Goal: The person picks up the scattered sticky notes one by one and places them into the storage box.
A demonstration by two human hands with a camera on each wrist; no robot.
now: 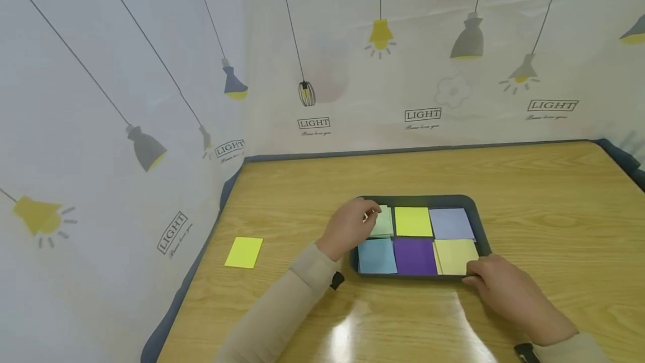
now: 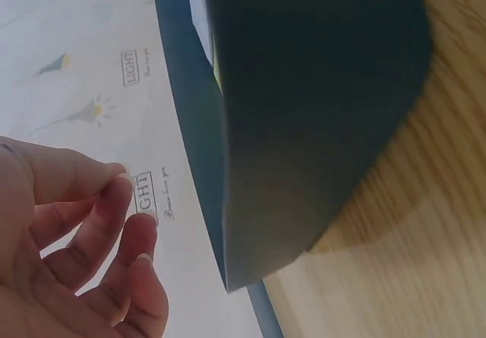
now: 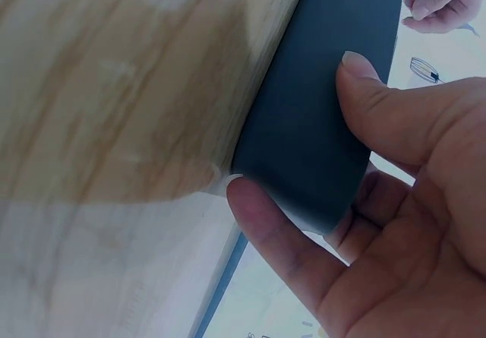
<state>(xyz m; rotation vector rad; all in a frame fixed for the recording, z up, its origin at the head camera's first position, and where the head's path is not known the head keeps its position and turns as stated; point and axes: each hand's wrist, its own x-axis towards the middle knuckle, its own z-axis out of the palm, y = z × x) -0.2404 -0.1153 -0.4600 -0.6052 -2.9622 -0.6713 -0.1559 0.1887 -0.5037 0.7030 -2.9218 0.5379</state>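
Observation:
A dark shallow tray (image 1: 410, 277) rests on the table, holding square paper notes in two rows. Behind are pale green notes (image 1: 385, 222), bright yellow notes (image 1: 413, 222) and lavender notes (image 1: 452, 224). In front lie blue notes (image 1: 377, 256), purple notes (image 1: 415, 256) and pale yellow notes (image 1: 455, 256). My left hand (image 1: 351, 227) hovers over the tray's left side beside the pale green notes. Its fingers (image 2: 114, 190) are curled, with nothing visible between them. My right hand (image 1: 511, 290) grips the tray's near right corner, thumb (image 3: 364, 95) against the outer wall.
A single bright yellow note (image 1: 244, 252) lies on the wooden table (image 1: 302, 184), left of the tray. A white sheet printed with lamps (image 1: 353, 71) hangs behind and to the left of the table, along its edges.

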